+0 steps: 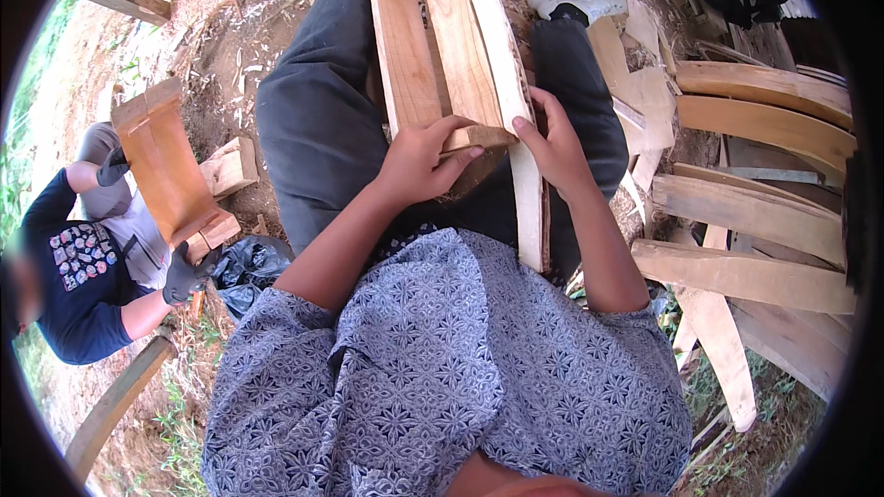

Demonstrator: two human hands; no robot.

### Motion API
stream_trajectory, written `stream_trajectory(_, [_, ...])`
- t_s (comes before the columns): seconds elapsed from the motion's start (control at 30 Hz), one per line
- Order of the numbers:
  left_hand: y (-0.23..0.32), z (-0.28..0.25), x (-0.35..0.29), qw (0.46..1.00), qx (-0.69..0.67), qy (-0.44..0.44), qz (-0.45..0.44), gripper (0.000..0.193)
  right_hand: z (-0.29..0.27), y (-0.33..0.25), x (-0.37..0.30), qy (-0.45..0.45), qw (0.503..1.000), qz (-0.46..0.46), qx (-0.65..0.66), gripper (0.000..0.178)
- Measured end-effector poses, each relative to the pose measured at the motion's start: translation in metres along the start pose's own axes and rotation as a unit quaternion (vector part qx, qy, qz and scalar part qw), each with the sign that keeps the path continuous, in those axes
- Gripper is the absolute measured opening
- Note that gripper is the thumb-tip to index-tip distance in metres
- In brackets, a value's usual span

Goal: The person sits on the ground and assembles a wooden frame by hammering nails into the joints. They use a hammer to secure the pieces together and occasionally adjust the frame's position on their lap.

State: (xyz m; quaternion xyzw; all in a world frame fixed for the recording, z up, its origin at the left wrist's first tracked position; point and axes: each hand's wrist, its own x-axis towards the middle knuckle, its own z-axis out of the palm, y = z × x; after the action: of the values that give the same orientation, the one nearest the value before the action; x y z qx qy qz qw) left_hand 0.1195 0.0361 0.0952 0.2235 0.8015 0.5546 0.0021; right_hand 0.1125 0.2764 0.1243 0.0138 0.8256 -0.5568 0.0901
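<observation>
Between my knees rests a wooden frame (458, 28) of long pale boards, running away from me with a gap between two of them. My left hand (425, 158) is closed around the end of a short wooden crosspiece (479, 136) at the frame's near end. Along the right side stands a long, slightly curved wooden plank (528, 189), its near end reaching past the crosspiece toward my body. My right hand (555, 143) grips this plank, thumb on its top edge and fingers on its outer side. The lower ends of the boards are hidden behind my hands.
At left, a person in dark gloves (180, 276) holds a brown wooden piece (166, 166). A black plastic bag (250, 267) lies nearby. Several curved planks (750, 198) are stacked at right. Wood shavings (244, 64) litter the dirt ground.
</observation>
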Motion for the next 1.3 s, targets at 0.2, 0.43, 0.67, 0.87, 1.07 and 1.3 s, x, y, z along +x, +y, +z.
stream_trajectory(0.2, [0.002,0.001,-0.001,1.0,-0.01,-0.002,-0.01,0.039,0.002,0.017,0.003,0.012,0.999,0.002,-0.031,0.054])
stream_trajectory(0.43, [0.013,-0.002,0.007,0.999,-0.002,-0.034,-0.039,0.036,-0.005,0.014,0.007,0.02,0.999,0.044,-0.001,0.047])
stream_trajectory(0.67, [0.028,0.009,0.031,0.999,0.022,-0.024,0.007,0.035,-0.02,0.018,0.015,0.033,0.997,0.062,-0.01,0.045])
stream_trajectory(0.87, [0.033,0.01,0.039,0.999,0.027,-0.034,-0.013,0.031,-0.025,0.0,0.019,0.034,0.991,0.12,-0.054,0.055])
stream_trajectory(1.07, [0.038,0.007,0.048,0.997,0.03,-0.055,-0.034,0.028,-0.029,-0.007,0.029,0.011,0.994,0.11,0.012,0.063])
stream_trajectory(1.3, [0.036,0.013,0.052,0.996,0.036,-0.065,-0.04,0.028,-0.041,-0.009,0.037,-0.013,0.991,0.133,-0.029,0.062])
